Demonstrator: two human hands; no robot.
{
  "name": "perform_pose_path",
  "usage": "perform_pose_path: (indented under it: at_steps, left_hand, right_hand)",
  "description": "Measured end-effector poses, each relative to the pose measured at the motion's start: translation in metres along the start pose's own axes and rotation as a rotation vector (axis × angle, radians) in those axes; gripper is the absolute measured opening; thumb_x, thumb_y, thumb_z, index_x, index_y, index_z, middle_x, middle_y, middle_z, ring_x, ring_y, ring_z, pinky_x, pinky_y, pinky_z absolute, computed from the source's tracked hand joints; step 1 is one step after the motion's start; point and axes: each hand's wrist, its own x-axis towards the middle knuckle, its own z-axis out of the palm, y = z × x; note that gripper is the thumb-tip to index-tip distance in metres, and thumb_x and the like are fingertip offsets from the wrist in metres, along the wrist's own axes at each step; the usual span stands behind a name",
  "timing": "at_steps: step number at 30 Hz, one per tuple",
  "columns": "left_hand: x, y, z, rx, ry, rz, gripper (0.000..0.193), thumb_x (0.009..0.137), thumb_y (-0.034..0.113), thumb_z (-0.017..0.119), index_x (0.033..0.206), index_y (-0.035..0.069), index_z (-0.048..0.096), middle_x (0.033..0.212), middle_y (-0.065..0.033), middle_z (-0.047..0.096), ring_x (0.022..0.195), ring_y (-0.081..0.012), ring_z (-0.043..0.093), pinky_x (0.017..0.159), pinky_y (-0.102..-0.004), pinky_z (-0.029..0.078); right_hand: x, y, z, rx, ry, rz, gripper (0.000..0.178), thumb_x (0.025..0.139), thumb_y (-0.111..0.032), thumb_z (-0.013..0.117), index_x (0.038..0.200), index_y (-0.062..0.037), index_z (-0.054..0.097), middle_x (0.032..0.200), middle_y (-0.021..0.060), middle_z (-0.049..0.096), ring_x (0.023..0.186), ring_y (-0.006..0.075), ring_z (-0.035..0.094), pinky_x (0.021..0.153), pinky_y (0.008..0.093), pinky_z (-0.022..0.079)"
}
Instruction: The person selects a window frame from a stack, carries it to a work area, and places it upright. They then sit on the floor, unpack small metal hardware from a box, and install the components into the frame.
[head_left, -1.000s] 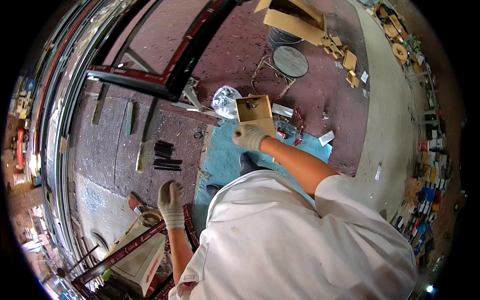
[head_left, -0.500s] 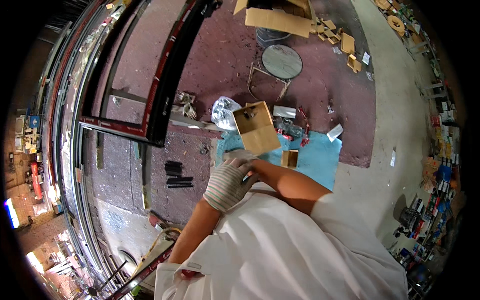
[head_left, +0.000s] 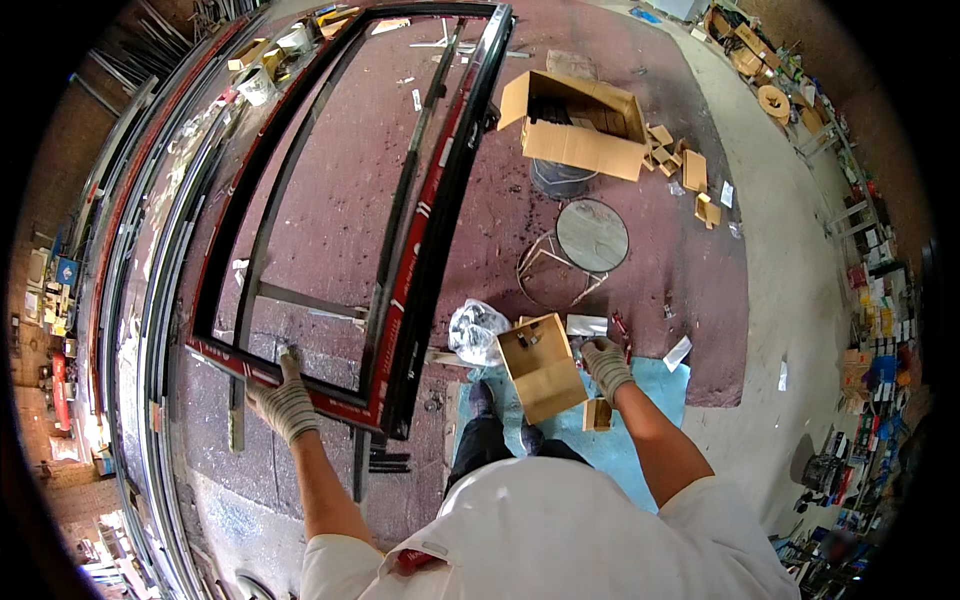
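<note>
A large black metal window frame [head_left: 395, 385] with red film along its edges stands at the left, raised off the floor. My left hand [head_left: 285, 403], in a white knit glove, is closed round its near rail, thumb on the inner side. My gloved right hand [head_left: 607, 369] is stretched forward at the right of an open cardboard box [head_left: 545, 375]; its fingertips point away and are hidden, so I cannot tell what they hold. Red-handled tools [head_left: 622, 328] lie just beyond that hand. A smaller cardboard box [head_left: 597, 415] sits nearer me.
A clear plastic bag [head_left: 478, 332] lies left of the box. Beyond are a round stool [head_left: 592, 236] and a large open carton [head_left: 585, 145] on a dark bucket [head_left: 560, 178]. Long metal profiles [head_left: 150, 300] line the left side; a blue mat [head_left: 650, 440] lies underfoot.
My hands, together before my body, have parted: the left has gone to the frame's near rail, the right out beside the box. The view has shifted, showing more of the frame and my feet.
</note>
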Motion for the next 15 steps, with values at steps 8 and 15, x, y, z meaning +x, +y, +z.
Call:
perform_pose_path:
  at_steps: [8, 15]
  left_hand:
    - [0.063, -0.053, 0.041, -0.339, -0.026, -0.277, 0.099, 0.074, 0.015, 0.082, 0.150, -0.007, 0.022, 0.140, -0.0236, 0.049, 0.123, -0.0346, 0.054, 0.109, -0.0390, 0.042]
    - [0.068, -0.062, 0.046, -0.348, -0.008, -0.336, 0.095, 0.068, 0.008, 0.077, 0.149, -0.002, 0.029, 0.135, -0.0213, 0.047, 0.119, -0.0340, 0.055, 0.106, -0.0397, 0.044]
  right_hand:
    - [-0.025, -0.275, 0.073, 0.109, -0.001, -0.293, 0.056, 0.089, -0.051, 0.055, 0.112, -0.0009, 0.066, 0.101, 0.0208, 0.069, 0.091, 0.0343, 0.065, 0.083, 0.0440, 0.049]
    - [0.006, -0.373, 0.129, 0.189, -0.166, -0.150, 0.085, 0.078, -0.072, 0.066, 0.114, 0.0054, 0.063, 0.104, 0.0199, 0.068, 0.094, 0.0305, 0.068, 0.080, 0.0422, 0.053]
